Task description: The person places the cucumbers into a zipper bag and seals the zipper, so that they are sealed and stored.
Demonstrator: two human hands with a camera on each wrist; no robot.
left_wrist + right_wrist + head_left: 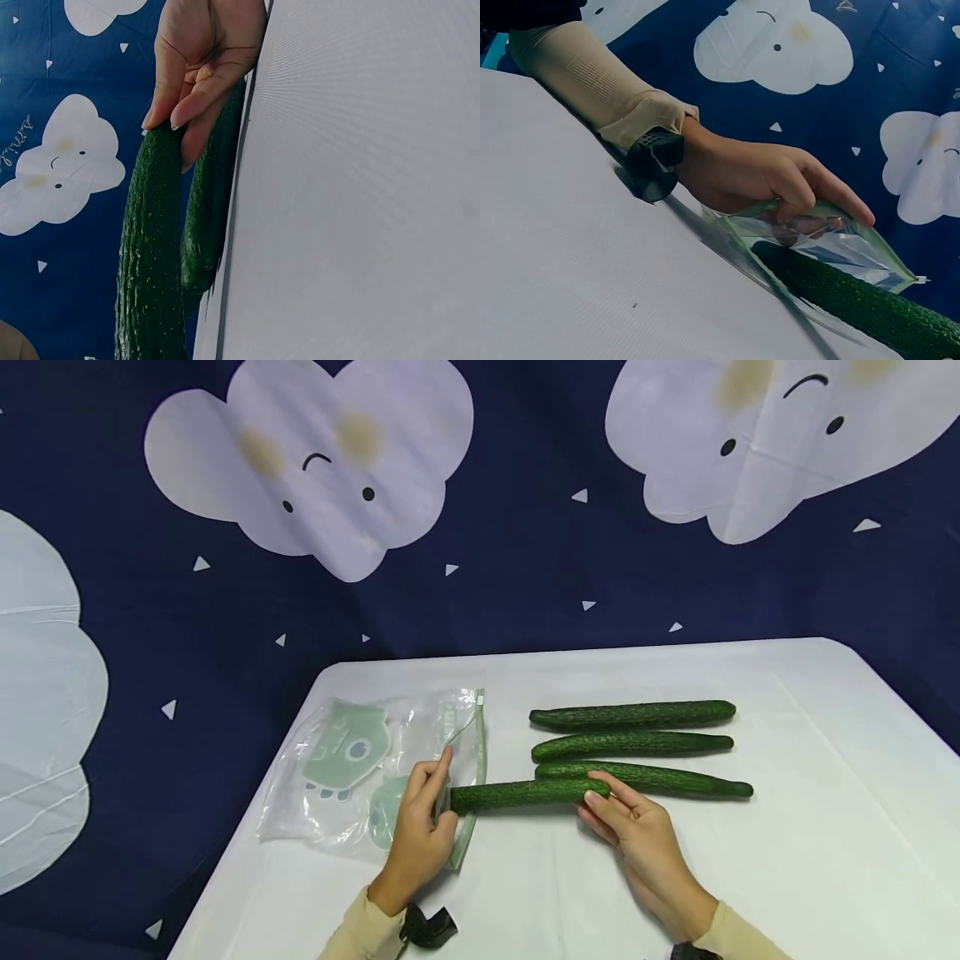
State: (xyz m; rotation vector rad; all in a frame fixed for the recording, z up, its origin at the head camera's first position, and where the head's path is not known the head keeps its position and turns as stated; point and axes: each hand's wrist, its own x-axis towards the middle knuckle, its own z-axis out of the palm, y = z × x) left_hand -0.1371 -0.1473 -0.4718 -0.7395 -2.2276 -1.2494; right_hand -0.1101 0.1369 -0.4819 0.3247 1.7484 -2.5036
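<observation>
A clear zip bag (414,727) with green cartoon prints lies at the left of the table, its green-edged mouth facing right. My left hand (420,839) grips the upper layer at this mouth, index finger stretched along the edge. A dark green cucumber (517,794) points leftward, and in the right wrist view its far end lies inside the open mouth (881,262). My right hand (648,839) pinches the cucumber's right end between thumb and fingers, seen close in the left wrist view, where the fingertips (161,116) meet the tip.
Three more cucumbers lie in a row at the right: a far one (632,716), a middle one (632,744) and a near one (675,779), which the held cucumber partly overlaps in the head view. Behind the white table (810,860) hangs a dark blue cloud-print cloth (517,527).
</observation>
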